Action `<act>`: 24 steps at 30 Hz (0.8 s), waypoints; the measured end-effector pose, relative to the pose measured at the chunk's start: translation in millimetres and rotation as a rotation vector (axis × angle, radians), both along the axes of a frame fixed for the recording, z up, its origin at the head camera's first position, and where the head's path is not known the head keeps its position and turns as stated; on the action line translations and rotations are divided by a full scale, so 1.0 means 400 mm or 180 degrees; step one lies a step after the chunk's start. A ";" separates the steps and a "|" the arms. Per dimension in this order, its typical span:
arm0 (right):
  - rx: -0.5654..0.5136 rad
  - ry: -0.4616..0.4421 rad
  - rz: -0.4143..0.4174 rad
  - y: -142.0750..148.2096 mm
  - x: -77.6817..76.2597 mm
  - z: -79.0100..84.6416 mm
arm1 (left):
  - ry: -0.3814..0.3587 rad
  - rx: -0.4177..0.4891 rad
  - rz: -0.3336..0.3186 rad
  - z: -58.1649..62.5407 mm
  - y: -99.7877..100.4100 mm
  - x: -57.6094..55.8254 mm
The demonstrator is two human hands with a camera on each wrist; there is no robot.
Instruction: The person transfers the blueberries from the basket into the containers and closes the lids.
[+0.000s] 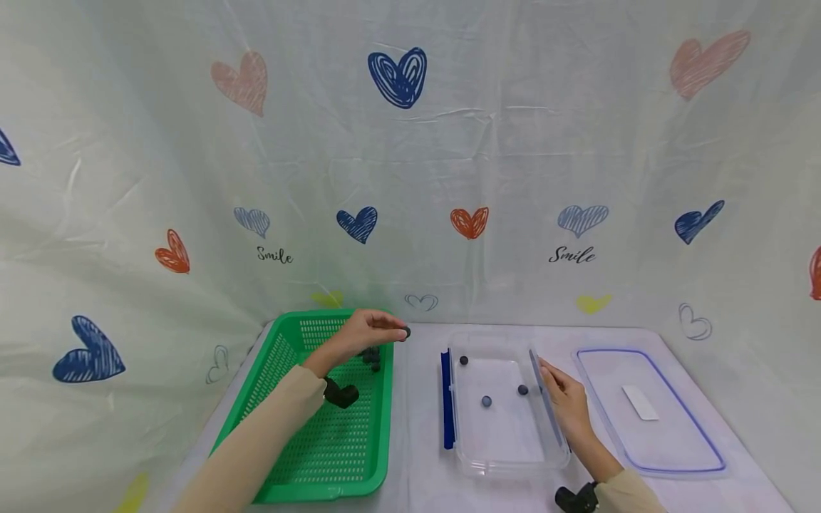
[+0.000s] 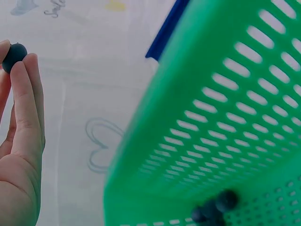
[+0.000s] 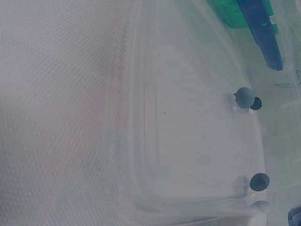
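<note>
My left hand pinches a dark blueberry between thumb and fingertips, over the right rim of a green slotted basket. The left wrist view has that blueberry at the upper left, apart from the basket wall. Several more blueberries lie together inside the basket. To its right stands a clear plastic box, uncovered, with 3 loose blueberries on its bottom. My right hand holds the box's raised right-hand flap; in the right wrist view the hand itself is hidden.
A blue latch flap hangs open along the box's left side. Right of the box lies its clear lid with a blue seal and a white label. Behind the white table hangs a heart-printed curtain.
</note>
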State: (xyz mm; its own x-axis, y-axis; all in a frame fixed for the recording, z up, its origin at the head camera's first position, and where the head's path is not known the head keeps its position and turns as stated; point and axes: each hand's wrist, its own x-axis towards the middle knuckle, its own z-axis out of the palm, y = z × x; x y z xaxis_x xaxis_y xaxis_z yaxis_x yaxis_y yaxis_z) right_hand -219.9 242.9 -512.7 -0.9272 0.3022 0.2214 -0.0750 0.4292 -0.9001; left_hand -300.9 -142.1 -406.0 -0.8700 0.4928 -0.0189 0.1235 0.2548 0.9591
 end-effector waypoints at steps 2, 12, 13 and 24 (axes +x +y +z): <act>0.0019 0.0002 -0.0011 0.001 0.001 0.000 | 0.0055 -0.0008 -0.0045 0.005 0.016 -0.002; -0.0022 -0.0039 0.0005 0.004 0.001 -0.003 | 0.0195 0.0120 -0.0206 0.019 0.092 -0.007; -0.0020 -0.0038 -0.0007 0.004 0.001 -0.004 | 0.0195 0.0125 -0.0221 0.019 0.098 -0.007; -0.0026 0.0013 0.0054 0.006 -0.002 -0.004 | 0.0219 0.0145 -0.0377 0.007 0.143 -0.011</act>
State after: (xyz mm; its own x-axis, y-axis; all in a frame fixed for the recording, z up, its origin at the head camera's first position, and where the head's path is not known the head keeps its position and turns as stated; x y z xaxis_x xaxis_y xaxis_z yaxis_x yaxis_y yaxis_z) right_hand -220.8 245.2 -514.3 -0.9313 0.2882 0.2228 -0.0859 0.4206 -0.9032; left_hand -305.3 -85.1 -403.1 -0.8041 0.5911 0.0636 0.2160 0.1908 0.9576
